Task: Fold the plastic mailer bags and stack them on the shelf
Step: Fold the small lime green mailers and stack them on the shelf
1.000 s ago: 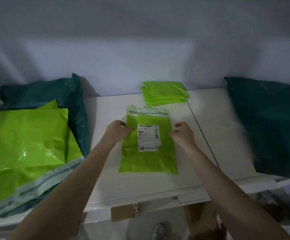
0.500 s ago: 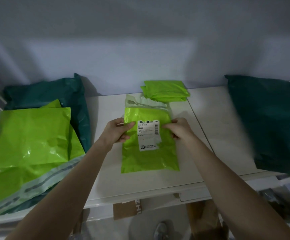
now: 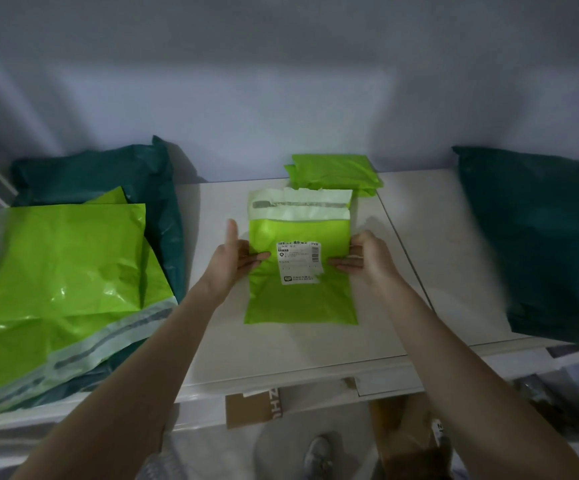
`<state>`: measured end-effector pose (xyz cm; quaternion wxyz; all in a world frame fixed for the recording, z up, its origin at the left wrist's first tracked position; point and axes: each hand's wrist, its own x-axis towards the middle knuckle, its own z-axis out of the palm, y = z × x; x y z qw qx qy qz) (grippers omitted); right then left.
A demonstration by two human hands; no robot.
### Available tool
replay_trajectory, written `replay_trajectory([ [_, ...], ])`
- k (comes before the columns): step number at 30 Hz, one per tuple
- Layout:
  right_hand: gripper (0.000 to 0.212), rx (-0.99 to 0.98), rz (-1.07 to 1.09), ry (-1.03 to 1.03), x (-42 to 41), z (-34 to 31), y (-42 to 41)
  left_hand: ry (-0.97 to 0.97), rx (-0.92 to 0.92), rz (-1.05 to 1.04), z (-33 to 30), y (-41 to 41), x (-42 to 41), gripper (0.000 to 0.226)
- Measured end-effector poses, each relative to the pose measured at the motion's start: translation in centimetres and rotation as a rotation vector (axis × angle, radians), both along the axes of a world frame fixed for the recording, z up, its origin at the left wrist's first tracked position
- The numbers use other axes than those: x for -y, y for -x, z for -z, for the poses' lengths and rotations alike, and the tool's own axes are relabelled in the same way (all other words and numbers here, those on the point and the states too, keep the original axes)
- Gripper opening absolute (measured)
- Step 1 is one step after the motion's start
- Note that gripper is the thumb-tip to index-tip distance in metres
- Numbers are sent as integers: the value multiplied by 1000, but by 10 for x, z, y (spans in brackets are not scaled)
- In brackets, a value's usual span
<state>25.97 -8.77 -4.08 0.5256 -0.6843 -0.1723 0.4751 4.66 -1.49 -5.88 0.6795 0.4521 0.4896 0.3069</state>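
Both hands pinch the lime-green mailer bag (image 3: 300,271) at mid-height, left hand (image 3: 234,259) and right hand (image 3: 367,258) on opposite edges, just in front of the folded stack (image 3: 333,173). I'd crease evenly across the shipping label (image 3: 300,261), squeezing air out first.
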Motion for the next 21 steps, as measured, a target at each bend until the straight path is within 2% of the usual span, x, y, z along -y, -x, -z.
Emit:
replay_trajectory([
  [2, 37, -69, 32, -4, 1, 1, 1, 31, 25, -19, -1, 0, 0, 72],
  [6, 37, -79, 30, -26, 2, -1, 7, -15, -18, 18, -3, 0, 2, 69],
  [11, 11, 79, -99, -64, 9, 1, 9, -234, -204, 189, -8, 2, 7, 19],
  [15, 29, 193, -85, -45, 16, 1, 5, -293, -226, 263, -7, 4, 13, 36],
  [19, 26, 408, -46, 60, 23, 4, 5, -336, -263, 290, -3, 5, 19, 40],
  [21, 29, 432, -94, 135, 26, 0, 7, -352, -263, 292, -3, 5, 20, 41],
])
